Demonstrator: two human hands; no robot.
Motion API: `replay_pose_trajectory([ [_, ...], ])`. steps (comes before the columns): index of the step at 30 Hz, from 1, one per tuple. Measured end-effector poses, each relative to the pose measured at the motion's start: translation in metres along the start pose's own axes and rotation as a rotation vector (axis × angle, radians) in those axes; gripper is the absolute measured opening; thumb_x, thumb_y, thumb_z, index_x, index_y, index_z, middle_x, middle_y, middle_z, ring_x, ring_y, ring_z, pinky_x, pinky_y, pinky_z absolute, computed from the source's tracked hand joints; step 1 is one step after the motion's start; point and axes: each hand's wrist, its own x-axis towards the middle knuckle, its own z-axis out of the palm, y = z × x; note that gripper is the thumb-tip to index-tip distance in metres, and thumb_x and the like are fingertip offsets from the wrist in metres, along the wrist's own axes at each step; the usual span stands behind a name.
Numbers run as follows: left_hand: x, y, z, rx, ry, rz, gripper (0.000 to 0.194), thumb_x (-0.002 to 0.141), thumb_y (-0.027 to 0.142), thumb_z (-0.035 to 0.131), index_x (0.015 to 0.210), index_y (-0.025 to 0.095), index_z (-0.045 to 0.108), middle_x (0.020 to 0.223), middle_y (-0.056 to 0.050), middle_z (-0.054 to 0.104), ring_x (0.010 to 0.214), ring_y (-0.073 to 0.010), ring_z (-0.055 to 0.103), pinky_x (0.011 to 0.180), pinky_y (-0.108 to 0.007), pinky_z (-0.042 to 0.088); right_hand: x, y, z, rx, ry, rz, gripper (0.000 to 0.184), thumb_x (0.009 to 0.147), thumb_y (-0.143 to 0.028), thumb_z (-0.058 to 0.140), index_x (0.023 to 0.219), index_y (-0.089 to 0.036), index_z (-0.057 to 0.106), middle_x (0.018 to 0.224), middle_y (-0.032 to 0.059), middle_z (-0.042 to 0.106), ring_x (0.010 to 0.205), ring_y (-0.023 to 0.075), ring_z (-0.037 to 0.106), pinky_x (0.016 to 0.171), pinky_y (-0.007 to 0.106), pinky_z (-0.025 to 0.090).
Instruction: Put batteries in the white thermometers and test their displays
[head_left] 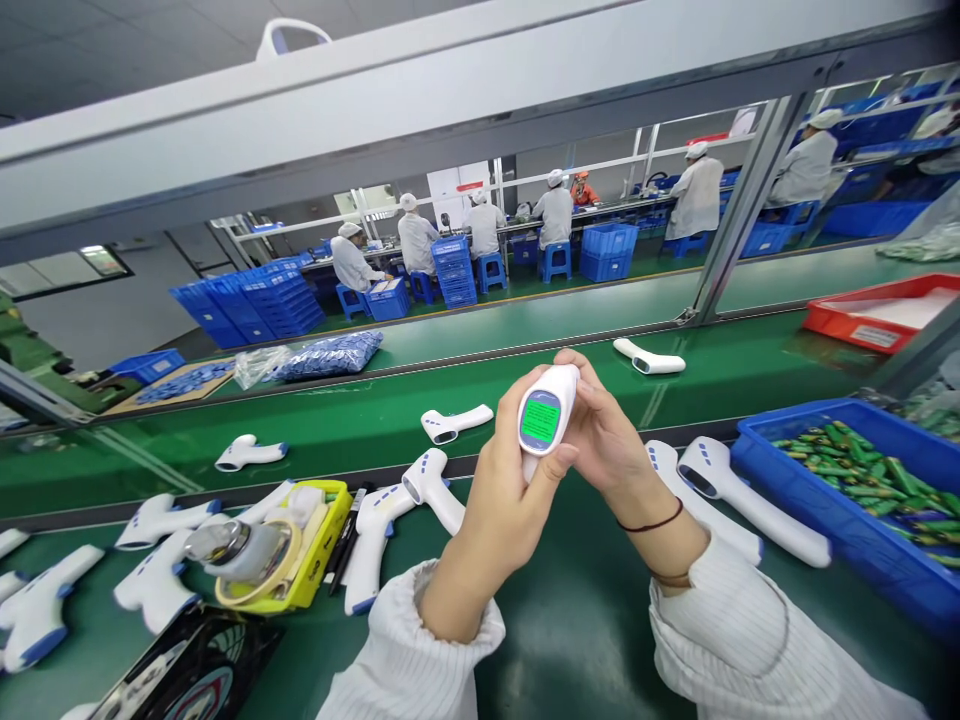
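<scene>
Infrared thermometer gripped in both hands, display lit green

We hold it above the green workbench, rounded end toward us, its screen showing dark rows too small to read. Our left hand is curled round its left side, thumb laid across below the screen. Our right hand is half closed, fingers bent against the top and right side; a dark elastic band circles that wrist.

On the conveyor belt beyond our hands lie three white thermometers, well apart. To our left, others lie scattered round a yellow basket holding a metal-topped bottle; black marker pens rest just beside it. To our right, two thermometers lie near our forearm, beside a blue bin of small green parts. Past the belt, co-workers in white coats and caps sit at benches.
</scene>
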Motion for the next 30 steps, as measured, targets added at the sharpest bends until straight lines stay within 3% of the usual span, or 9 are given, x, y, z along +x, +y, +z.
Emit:
replay_pose_trajectory([
  [6,-0.001,0.001,0.001,0.135,-0.014,0.02,0.053,0.096,0.034,0.055,0.147,0.031,0.042,0.143,-0.01,0.049,0.114,-0.0266,0.06,0.086,-0.03,0.052,0.0,0.0,0.003,0.123,-0.004,0.013,0.034,0.077,-0.04,0.069,0.102,-0.029,0.049,0.095,-0.0022,0.056,0.066,0.0118,0.052,0.053,0.021,0.045],
  [16,0.0,-0.001,0.001,0.142,0.012,0.018,0.052,0.095,0.035,0.057,0.145,0.029,0.044,0.142,-0.01,0.052,0.108,-0.0251,0.062,0.083,-0.028,0.052,0.001,0.003,-0.003,0.221,-0.066,0.028,0.03,0.079,-0.034,0.072,0.102,-0.028,0.053,0.092,-0.0031,0.057,0.068,0.0104,0.054,0.054,0.019,0.049],
  [22,-0.001,0.001,-0.001,0.191,-0.022,-0.039,0.054,0.097,0.044,0.052,0.147,0.03,0.037,0.131,-0.008,0.058,0.084,-0.0168,0.064,0.074,-0.026,0.051,-0.001,0.002,-0.005,0.174,-0.172,0.002,0.039,0.079,-0.03,0.074,0.11,-0.03,0.05,0.086,-0.0033,0.057,0.064,0.0104,0.056,0.053,0.02,0.052],
  [27,0.0,0.001,0.0,0.223,-0.023,-0.055,0.056,0.098,0.047,0.05,0.148,0.032,0.033,0.138,-0.006,0.053,0.107,-0.0205,0.063,0.085,-0.028,0.051,-0.002,0.002,-0.006,0.188,-0.21,0.008,0.037,0.082,-0.03,0.071,0.11,-0.029,0.047,0.086,-0.0031,0.057,0.061,0.0103,0.056,0.051,0.02,0.05],
  [30,0.0,0.0,0.001,0.214,-0.013,-0.059,0.055,0.097,0.048,0.05,0.148,0.031,0.034,0.137,-0.006,0.054,0.104,-0.0197,0.063,0.083,-0.028,0.051,-0.003,0.003,-0.007,0.164,-0.244,-0.007,0.043,0.08,-0.029,0.074,0.113,-0.03,0.045,0.087,-0.0026,0.057,0.06,0.0104,0.056,0.047,0.019,0.047],
])
